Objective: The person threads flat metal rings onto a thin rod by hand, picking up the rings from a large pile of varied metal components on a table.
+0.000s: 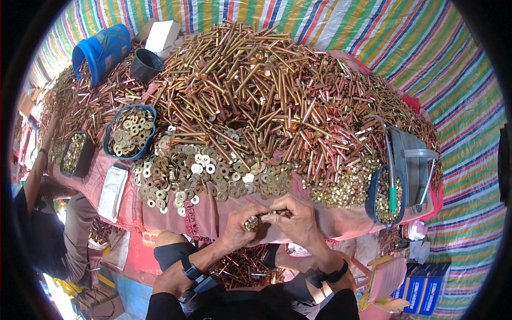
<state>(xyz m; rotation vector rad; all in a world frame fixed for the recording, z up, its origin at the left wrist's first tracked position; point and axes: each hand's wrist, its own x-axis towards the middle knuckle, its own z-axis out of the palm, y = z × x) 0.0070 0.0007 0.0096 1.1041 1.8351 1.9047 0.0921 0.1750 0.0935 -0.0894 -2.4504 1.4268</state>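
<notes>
Near the front edge of the cloth-covered table, my two hands meet. My left hand (240, 224) is closed around a small bunch of brass-coloured nuts (250, 223); whether bolts run through them is hidden by the fingers. My right hand (295, 217) pinches a small piece at the left hand's fingertips, too small to name. Just beyond lie loose flat washers (218, 178). A large heap of long brass-coloured bolts (266, 90) rises behind them. To the right of the washers is a pile of small nuts (341, 186).
A blue tub of washers (153, 140) and a dark tray of nuts (79, 169) stand left. At right are a blue tub of nuts (377, 210) and a grey scoop (408, 154). A blue bucket (109, 48) lies behind. Another person's arm (37, 170) is at far left.
</notes>
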